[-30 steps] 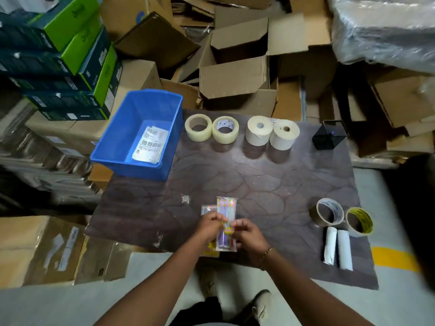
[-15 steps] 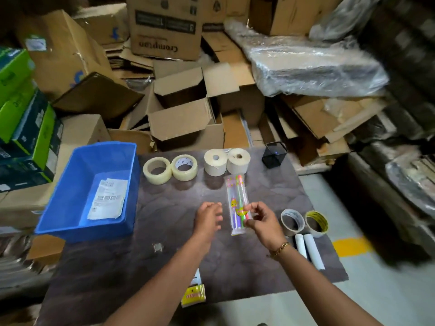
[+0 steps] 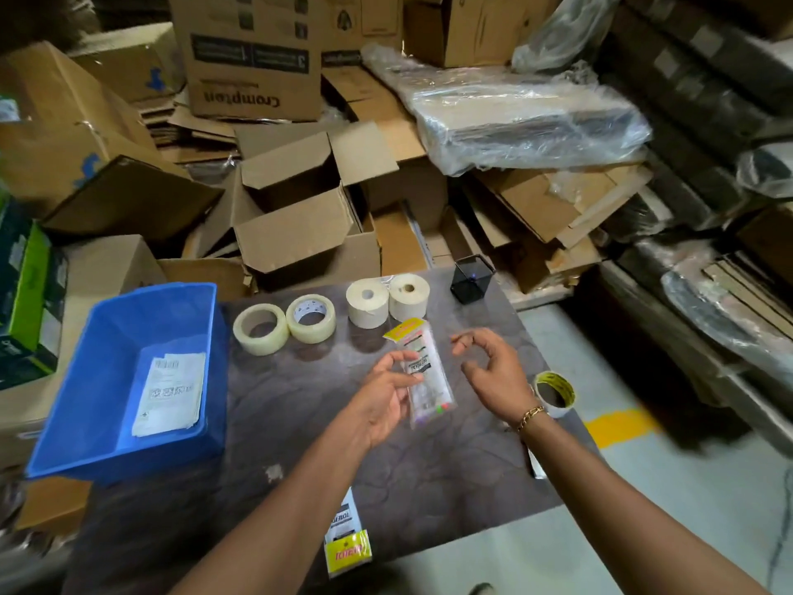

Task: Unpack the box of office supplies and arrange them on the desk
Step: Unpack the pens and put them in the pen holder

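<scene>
A clear pen packet (image 3: 425,371) with a yellow header is pinched in my left hand (image 3: 386,397) above the middle of the dark desk (image 3: 429,474). My right hand (image 3: 493,371) hovers just right of the packet, fingers curled and apart, holding nothing. A second packet (image 3: 345,538) with a yellow label lies at the desk's near edge. The blue bin (image 3: 103,423) at the left holds only a printed paper sheet (image 3: 169,392).
Two clear tape rolls (image 3: 261,328) (image 3: 310,318) and two cream paper rolls (image 3: 367,303) (image 3: 408,296) line the desk's far edge. A black mesh cup (image 3: 471,279) stands far right. A yellow-printed tape roll (image 3: 554,392) sits behind my right wrist. Cardboard boxes pile beyond.
The packet has passed from my right hand to my left and now shows its other side. My right hand let go and opened. The view tilted up.
</scene>
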